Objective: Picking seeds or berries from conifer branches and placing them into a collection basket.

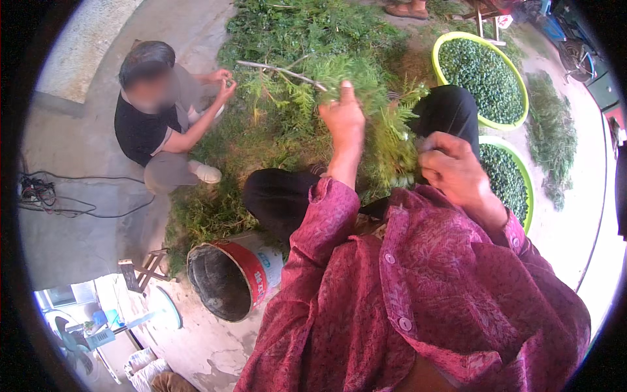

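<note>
My left hand (pixel 344 117) is shut on a leafy conifer branch (pixel 289 73), its thumb lying along the sprays. The bare woody stem points to the upper left, and flat green sprays (pixel 392 147) hang down between my knees. To the right, my right hand (pixel 453 164) is held beside these sprays above my right thigh with curled fingers. Slight blur hides whether anything small is in it. Beneath and beyond both hands spreads a large heap of cut conifer branches (pixel 303 29).
A person (pixel 166 108) sits low at the left, hands raised near the heap. Two yellow-green tubs (pixel 520 90) of small green pieces stand on the right. A bucket (pixel 259 274) lies tipped by my left leg. Nearby are a folding stool (pixel 147 272) and tangled cables (pixel 41 191).
</note>
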`<state>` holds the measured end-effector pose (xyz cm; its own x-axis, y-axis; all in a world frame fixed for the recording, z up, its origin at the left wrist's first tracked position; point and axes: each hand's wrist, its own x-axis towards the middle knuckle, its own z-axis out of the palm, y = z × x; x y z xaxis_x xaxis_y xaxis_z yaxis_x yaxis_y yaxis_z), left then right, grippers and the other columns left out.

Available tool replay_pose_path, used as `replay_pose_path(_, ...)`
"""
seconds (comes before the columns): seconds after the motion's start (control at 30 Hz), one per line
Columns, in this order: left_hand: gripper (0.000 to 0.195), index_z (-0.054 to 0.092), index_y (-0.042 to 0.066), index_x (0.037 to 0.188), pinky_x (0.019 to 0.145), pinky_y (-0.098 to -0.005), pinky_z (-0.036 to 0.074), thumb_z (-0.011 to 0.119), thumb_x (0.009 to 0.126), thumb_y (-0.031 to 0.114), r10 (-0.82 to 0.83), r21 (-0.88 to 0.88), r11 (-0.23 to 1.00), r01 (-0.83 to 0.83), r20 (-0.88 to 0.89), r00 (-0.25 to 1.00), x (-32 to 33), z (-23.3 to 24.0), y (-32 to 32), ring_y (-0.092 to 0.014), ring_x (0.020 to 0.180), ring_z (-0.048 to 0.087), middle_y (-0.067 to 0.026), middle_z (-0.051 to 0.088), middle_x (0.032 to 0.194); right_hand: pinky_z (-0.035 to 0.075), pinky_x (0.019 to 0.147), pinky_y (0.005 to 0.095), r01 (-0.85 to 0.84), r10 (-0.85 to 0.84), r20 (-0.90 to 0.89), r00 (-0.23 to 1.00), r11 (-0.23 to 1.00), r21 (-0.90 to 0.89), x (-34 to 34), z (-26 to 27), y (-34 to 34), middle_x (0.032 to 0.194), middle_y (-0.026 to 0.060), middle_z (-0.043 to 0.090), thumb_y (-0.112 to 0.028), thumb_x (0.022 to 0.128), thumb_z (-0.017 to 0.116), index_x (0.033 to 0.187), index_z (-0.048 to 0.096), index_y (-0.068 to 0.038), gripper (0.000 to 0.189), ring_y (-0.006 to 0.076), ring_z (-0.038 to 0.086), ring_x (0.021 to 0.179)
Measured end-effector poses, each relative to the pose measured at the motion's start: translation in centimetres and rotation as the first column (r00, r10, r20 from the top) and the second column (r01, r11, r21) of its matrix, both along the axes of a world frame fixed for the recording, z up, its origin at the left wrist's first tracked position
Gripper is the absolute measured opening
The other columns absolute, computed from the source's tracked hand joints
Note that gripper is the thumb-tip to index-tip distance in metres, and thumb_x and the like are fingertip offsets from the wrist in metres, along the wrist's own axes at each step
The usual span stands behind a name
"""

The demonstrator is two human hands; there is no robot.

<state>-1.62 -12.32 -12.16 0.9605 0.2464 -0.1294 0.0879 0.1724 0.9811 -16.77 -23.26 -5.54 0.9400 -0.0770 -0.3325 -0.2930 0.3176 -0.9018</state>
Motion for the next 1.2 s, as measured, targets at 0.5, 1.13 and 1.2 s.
replay_pose_path(0.5, 0.039, 0.038, 0.008, 0.121, 0.059, -0.0300, 0.034, 0.041, 0.085, 0.023, -0.297, -0.703, 0.539, 0.465, 0.358, 0.885, 2.1, -4.0, 11.1, -0.019, 0.064, 0.043, -0.0060, 0.047, 0.086, 0.046, 0.063, 0.0356, 0.073, -0.199, 0.138, 0.970, -0.301, -0.951, -14.7, -17.5, -24.7, 0.075, 0.0169, 0.061, -0.021, 0.068, 0.064, 0.088, 0.062, -0.003, 0.027, 0.0285, 0.060, 0.069)
replay_pose_path(1.13, 0.039, 0.053, -0.001, 0.068, 0.045, -0.0350, 0.041, 0.066, 0.073, 0.035, 0.007, -0.268, 0.962, -0.058, -0.188, 0.982, 2.1, -1.4, 7.8, -0.018, 0.052, 0.050, -0.0075, 0.054, 0.064, 0.044, 0.053, 0.0372, 0.081, 0.592, 0.403, 0.698, 0.494, -0.866, 5.9, 1.1, 5.4, 0.064, 0.0195, 0.054, -0.017, 0.068, 0.062, 0.074, 0.055, 0.001, 0.020, 0.0331, 0.056, 0.060)
replay_pose_path(1.2, 0.039, 0.052, -0.002, 0.065, 0.044, -0.0361, 0.040, 0.065, 0.074, 0.034, 0.058, -0.403, 0.910, -0.094, -0.100, 0.993, 2.1, -2.4, 7.7, -0.018, 0.051, 0.048, -0.0075, 0.052, 0.063, 0.044, 0.053, 0.0379, 0.059, 0.611, 0.353, 0.709, 0.448, -0.892, 5.9, 1.1, 5.4, 0.064, 0.0206, 0.054, -0.017, 0.068, 0.061, 0.074, 0.055, 0.001, 0.019, 0.0346, 0.055, 0.061)
